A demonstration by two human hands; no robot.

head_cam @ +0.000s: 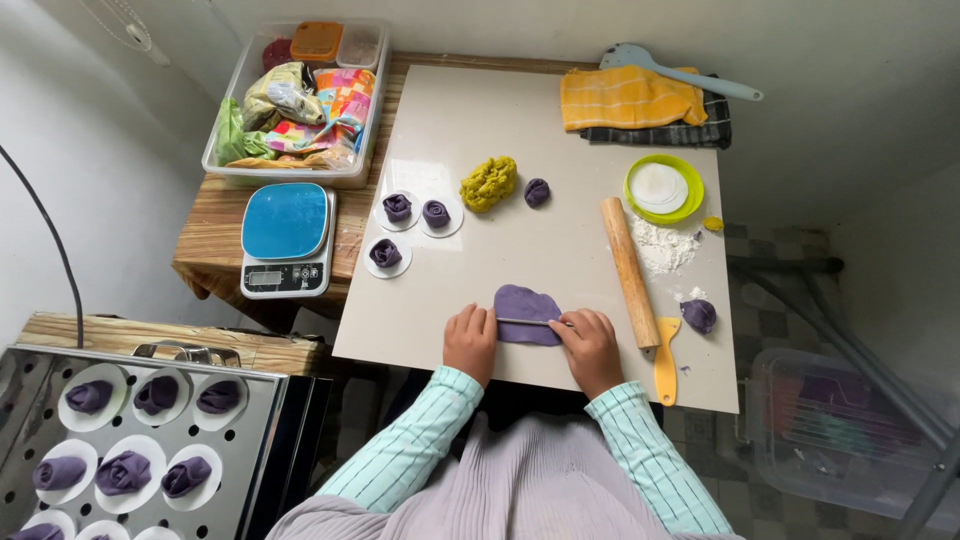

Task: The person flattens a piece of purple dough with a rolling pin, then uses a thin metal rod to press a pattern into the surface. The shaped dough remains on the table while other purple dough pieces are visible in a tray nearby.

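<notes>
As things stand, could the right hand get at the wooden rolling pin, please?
Probably yes: the right hand rests on the purple dough sheet, and the wooden rolling pin lies just beside it on the board, with nothing between them.

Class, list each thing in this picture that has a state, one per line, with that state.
Purple dough sheet: flattened, pressed by both hands.
Left hand: on the sheet's left edge.
Right hand: on its right edge.
Rolling pin: lying idle.
Yellow dough: unrolled lump.
Kitchen scale: nothing on it.
</notes>
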